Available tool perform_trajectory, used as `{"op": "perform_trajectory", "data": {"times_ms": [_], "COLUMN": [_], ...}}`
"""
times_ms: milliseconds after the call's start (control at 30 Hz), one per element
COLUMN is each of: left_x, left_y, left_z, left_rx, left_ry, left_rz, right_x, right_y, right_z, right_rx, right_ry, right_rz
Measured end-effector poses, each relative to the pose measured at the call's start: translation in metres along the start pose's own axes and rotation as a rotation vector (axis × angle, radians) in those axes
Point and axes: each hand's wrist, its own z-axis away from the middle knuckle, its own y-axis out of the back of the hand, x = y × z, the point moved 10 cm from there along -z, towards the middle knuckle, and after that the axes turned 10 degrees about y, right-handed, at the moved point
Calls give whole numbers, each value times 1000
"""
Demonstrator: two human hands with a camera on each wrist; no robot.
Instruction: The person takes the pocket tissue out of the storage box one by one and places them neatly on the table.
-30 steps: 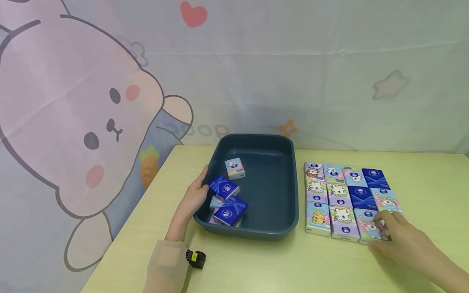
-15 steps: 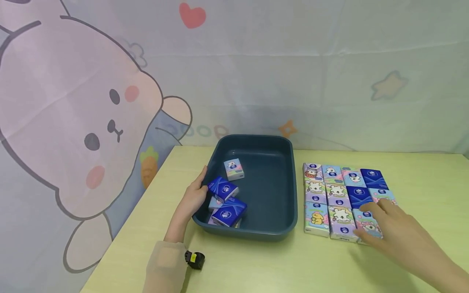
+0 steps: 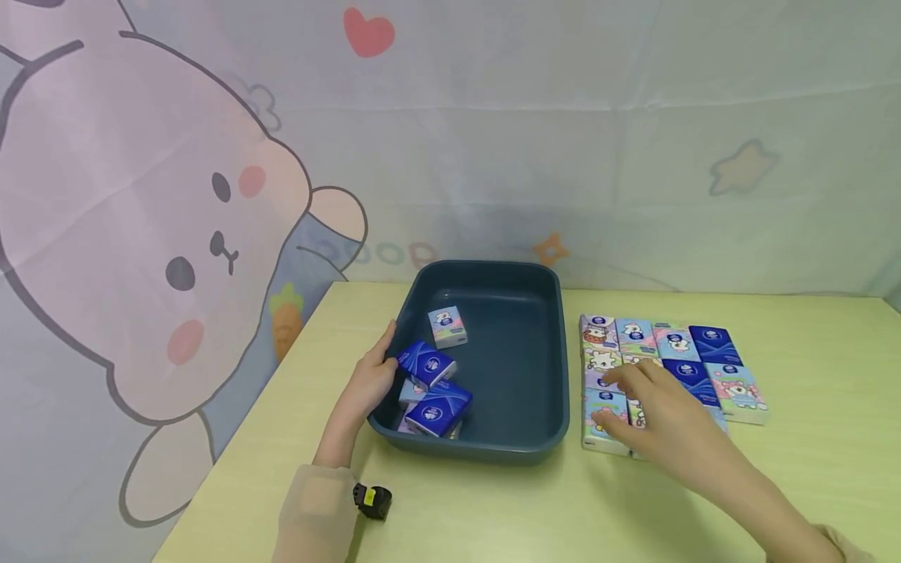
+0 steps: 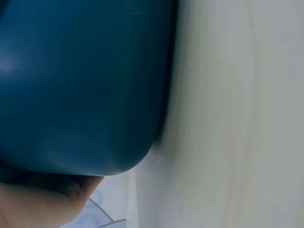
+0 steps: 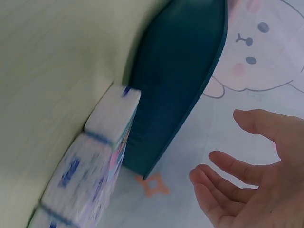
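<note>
In the head view, my left hand (image 3: pixel 371 379) rests against the left outer wall of a dark blue-green plastic bin (image 3: pixel 517 352), its fingers lying along the side. The left wrist view shows part of that hand (image 4: pixel 52 197) by the bin's wall; some fingers are hidden. My right hand (image 3: pixel 665 414) hovers over the front left of a block of small tissue packs, thumb and fingers apart with nothing between them. Below its fingertips is a blue pack with a yellow figure (image 3: pixel 607 426). The right wrist view shows the hand (image 5: pixel 251 175) spread, apart from the packs (image 5: pixel 78 171).
Inside the bin's left side lie several tissue packs, including a blue pack (image 3: pixel 439 408) and a pale pack (image 3: pixel 447 327). A small black device with a yellow mark (image 3: pixel 373 500) is by the left wrist. A printed cloth (image 3: pixel 633 156) hangs behind the pale yellow table (image 3: pixel 493 516).
My right hand has moved left across the packs, from the front right one to the front left. The left hand and the bin have stayed in place.
</note>
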Motion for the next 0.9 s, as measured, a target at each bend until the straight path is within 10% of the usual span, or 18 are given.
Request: {"op": "perform_trajectory", "data": {"times_ms": [900], "left_x": [0], "left_y": [1], "left_z": [1], "left_rx": [14], "left_ry": [-2], "left_rz": [1], "right_x": [-57], "right_y": [-83], "right_z": [-58], "right_rx": [-51], "right_ry": [-20], "right_rz": [-291]}}
